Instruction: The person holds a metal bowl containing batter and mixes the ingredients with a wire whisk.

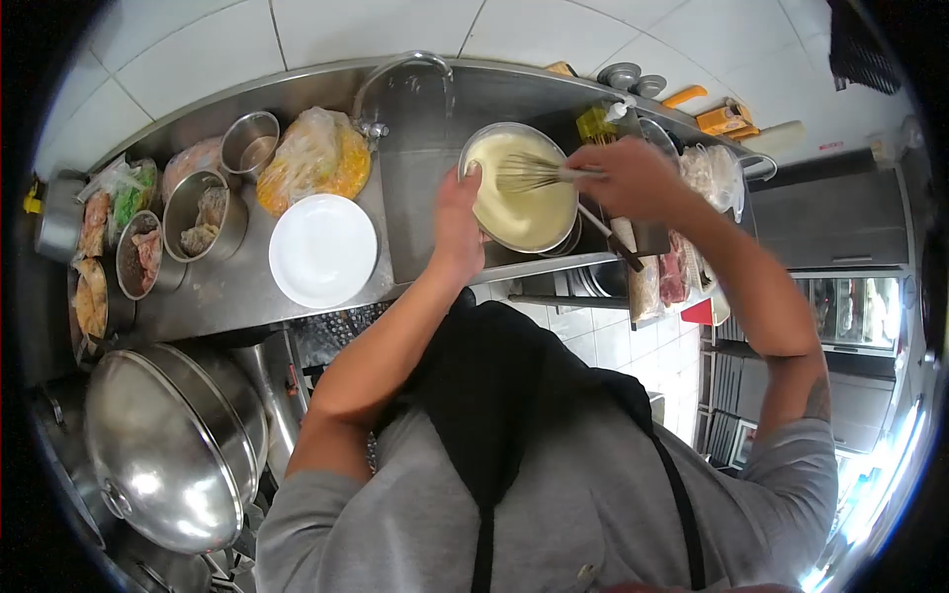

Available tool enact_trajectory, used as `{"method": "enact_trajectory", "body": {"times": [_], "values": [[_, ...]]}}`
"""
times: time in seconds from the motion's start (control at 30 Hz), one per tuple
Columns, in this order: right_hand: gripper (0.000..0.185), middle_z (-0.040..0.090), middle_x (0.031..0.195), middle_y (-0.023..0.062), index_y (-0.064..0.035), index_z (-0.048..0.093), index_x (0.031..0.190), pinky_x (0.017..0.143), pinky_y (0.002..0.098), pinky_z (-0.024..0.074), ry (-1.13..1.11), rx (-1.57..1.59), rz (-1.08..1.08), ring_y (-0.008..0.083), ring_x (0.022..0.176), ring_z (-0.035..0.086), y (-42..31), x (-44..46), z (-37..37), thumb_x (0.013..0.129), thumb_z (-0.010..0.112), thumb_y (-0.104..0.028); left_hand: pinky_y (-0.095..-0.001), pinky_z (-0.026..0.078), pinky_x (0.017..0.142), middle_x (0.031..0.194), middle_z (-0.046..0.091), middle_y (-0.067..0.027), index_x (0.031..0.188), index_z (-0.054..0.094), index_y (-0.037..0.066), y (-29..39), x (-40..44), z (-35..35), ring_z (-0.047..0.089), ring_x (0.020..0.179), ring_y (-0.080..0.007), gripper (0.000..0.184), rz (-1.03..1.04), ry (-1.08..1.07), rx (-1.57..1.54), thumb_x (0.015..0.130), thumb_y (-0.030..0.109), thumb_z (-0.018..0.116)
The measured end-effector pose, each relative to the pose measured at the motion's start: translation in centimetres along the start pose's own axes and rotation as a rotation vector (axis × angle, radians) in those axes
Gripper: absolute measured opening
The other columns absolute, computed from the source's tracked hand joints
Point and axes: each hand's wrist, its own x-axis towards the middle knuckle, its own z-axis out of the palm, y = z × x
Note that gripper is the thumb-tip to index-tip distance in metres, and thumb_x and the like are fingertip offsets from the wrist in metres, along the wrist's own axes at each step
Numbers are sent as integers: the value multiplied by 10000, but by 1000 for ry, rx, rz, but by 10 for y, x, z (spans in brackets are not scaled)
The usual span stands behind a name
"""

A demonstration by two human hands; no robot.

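Observation:
A round metal bowl [567, 225] of pale yellow, creamy mixture [509, 212] is held over the sink [410, 178]. My left hand [459, 222] grips its left rim, with the thumb on the edge. In my right hand [628, 178] is the handle of a wire whisk [531, 172], whose wires dip into the mixture. The right hand is slightly blurred. Left of the sink, a white plate [323, 250] lies on the steel counter near my left forearm.
Behind the plate stands a plastic bag of yellow food [321, 163]. Metal pots [206, 217] with meat crowd the counter's left end. A curved faucet [405, 59] rises behind the sink. Packed meat [674, 272] lies at right. A large domed lid [163, 450] is at lower left.

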Motion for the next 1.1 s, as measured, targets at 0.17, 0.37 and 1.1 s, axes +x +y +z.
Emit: {"method": "enact_trajectory", "body": {"times": [0.17, 0.37, 1.1], "values": [[264, 727, 873, 151, -142, 721, 1099, 789, 468, 564, -85, -40, -157, 372, 813, 699, 6, -3, -18, 879, 650, -271, -329, 595, 718, 1185, 622, -75, 1318, 462, 97, -1, 12, -19, 682, 982, -179, 453, 9, -60, -3, 1019, 432, 521], [241, 722, 844, 147, -137, 741, 1052, 793, 466, 557, -143, 15, -136, 360, 813, 699, -4, 2, -18, 878, 655, -280, -347, 595, 763, 1225, 614, -87, 1336, 461, 92, 6, 15, -16, 680, 1029, -190, 468, 3, -7, -4, 1018, 429, 521], [251, 704, 854, 162, 3, 707, 1081, 610, 305, 500, 199, 32, -8, 221, 660, 659, -39, -68, -144, 830, 708, -10, -310, 606, 617, 1142, 655, -79, 1304, 481, 110, 25, 15, 1, 724, 942, -199, 443, 54, -19, -31, 1008, 436, 530]]}}
